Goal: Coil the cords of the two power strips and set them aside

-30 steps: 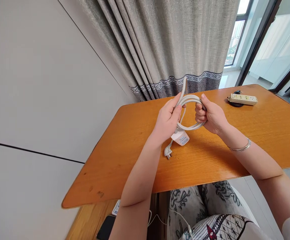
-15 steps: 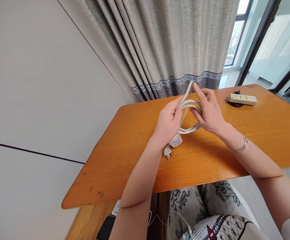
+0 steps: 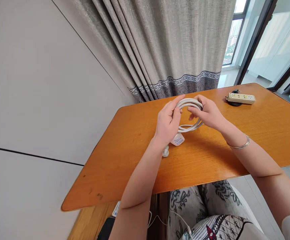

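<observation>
A white power cable [image 3: 190, 101] is wound into a coil held just above the orange wooden table [image 3: 140, 166]. My left hand [image 3: 167, 125] grips the coil's left side, fingers closed round the strands. My right hand [image 3: 206, 113] pinches the coil's top right between thumb and fingers. A white tag [image 3: 177, 139] hangs below the coil, and the cable's plug [image 3: 165, 152] lies on the table under my left wrist, partly hidden.
A cream power strip [image 3: 241, 98] lies on a black coiled cord at the table's far right. A grey curtain [image 3: 165, 46] hangs behind the table, a plain wall at left. Under the near edge are my patterned trousers, a phone and a thin white wire.
The loose cable end that stuck up above the coil has been brought down onto it by my right hand. The coil now sits flatter and lower.
</observation>
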Demonstrator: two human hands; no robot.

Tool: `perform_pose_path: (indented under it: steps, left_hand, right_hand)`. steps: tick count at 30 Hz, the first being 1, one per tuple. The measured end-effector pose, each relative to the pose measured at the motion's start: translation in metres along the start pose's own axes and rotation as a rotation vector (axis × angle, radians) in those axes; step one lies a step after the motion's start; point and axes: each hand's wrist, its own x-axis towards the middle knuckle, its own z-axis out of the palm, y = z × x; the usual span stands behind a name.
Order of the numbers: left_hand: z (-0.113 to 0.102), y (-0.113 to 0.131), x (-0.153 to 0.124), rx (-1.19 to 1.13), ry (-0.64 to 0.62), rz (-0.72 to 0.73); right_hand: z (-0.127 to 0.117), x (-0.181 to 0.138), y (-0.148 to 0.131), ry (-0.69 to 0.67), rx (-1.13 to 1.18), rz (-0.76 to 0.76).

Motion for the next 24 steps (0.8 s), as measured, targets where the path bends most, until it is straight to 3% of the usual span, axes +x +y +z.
perform_pose_path:
  steps: [3, 6, 10, 15, 17, 19, 24]
  left_hand:
    - [0.002, -0.003, 0.000, 0.001, 0.027, -0.001]
    - [0.008, -0.004, -0.001, -0.076, 0.050, -0.035]
    - [0.010, 0.000, 0.000, -0.230, 0.023, -0.108]
    - [-0.006, -0.022, 0.021, -0.464, -0.058, -0.306]
    - [-0.008, -0.040, 0.027, -0.474, -0.182, -0.424]
    - [-0.002, -0.055, 0.025, -0.404, -0.396, -0.497]
    - [0.013, -0.058, 0.002, -0.299, -0.946, -0.408]
  right_hand:
    - [-0.001, -0.001, -0.012, -0.137, 0.409, 0.175]
    - [-0.003, 0.000, -0.019, -0.150, 0.611, 0.276]
    - [-0.004, 0.002, -0.020, -0.068, 0.656, 0.404]
    - [-0.005, -0.001, -0.027, -0.007, 0.665, 0.382]
    - [-0.004, -0.003, -0.033, -0.006, 0.670, 0.367]
    - [-0.004, -0.006, -0.037, -0.001, 0.680, 0.358]
    - [-0.008, -0.007, -0.040, 0.033, 0.705, 0.371]
